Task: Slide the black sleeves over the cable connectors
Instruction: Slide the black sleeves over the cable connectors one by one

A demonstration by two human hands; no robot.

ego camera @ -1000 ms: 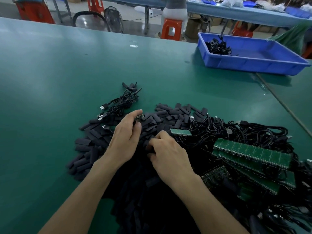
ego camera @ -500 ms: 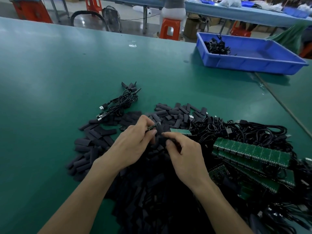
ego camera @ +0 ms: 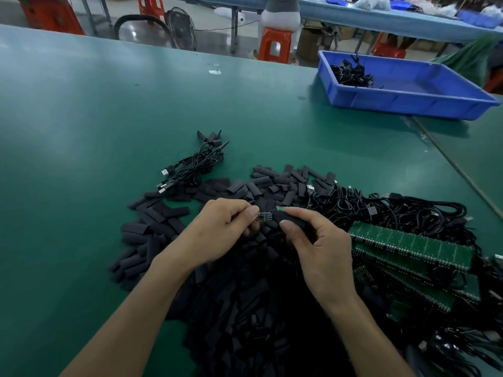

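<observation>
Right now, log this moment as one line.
step: sleeving | left hand: pinches connector | right hand: pinches black sleeve | state: sleeve meets connector tip, connector mostly bare | below: sleeve pile

Open passage: bare surface (ego camera: 81, 131) along the whole left side and across the far middle, up to the blue tray (ego camera: 408, 104) at far right. Obstacles: sleeve heap (ego camera: 152, 229) filling the near centre, small cable bundle (ego camera: 196, 167) just beyond it, tangled cables (ego camera: 381, 210) and green board strips (ego camera: 408, 246) crowding the near right.
</observation>
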